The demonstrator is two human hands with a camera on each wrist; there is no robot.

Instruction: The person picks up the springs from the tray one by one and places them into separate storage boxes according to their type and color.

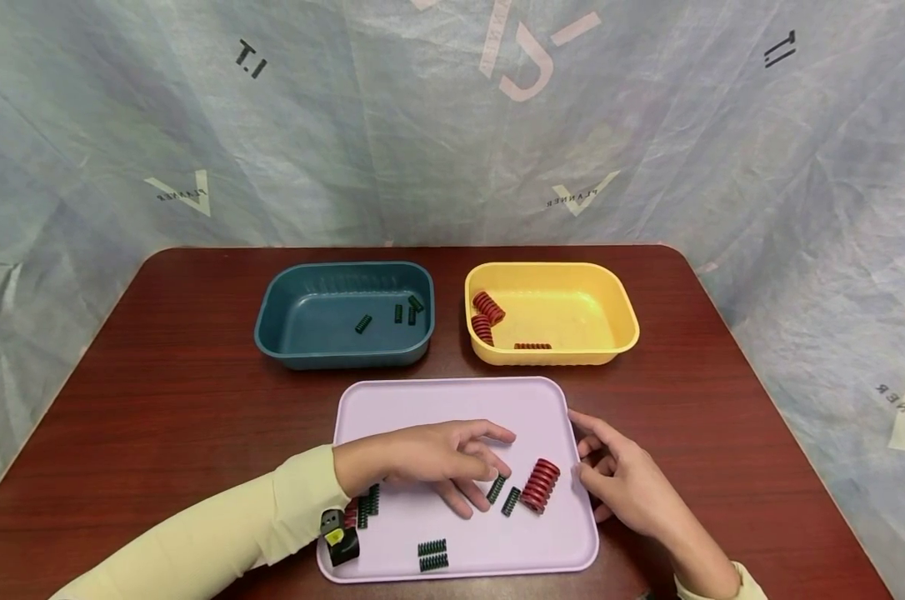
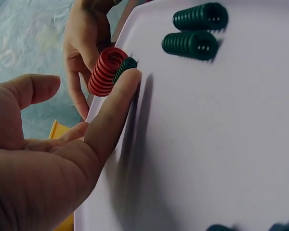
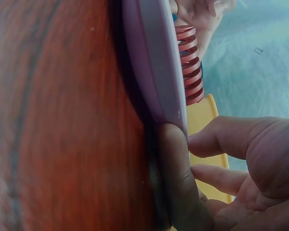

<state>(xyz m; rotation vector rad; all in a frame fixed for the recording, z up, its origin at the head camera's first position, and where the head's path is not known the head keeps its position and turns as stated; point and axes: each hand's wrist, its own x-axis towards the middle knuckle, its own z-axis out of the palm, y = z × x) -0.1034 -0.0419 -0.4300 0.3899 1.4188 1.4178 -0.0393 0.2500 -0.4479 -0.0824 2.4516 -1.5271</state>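
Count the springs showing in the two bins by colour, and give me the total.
Green springs, in the blue bin: 4
Red springs, in the yellow bin: 3
Total showing: 7

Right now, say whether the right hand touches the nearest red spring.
Apart: the right wrist view shows a gap between the right hand and the red spring.

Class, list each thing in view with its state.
Blue bin: open, holding green springs
Yellow bin: open, holding red springs
Tray: bearing springs
Tray's green springs: lying sideways
Tray's red springs: one lying sideways, one partly hidden
Left hand: fingers extended over tray
Right hand: touching tray's rim
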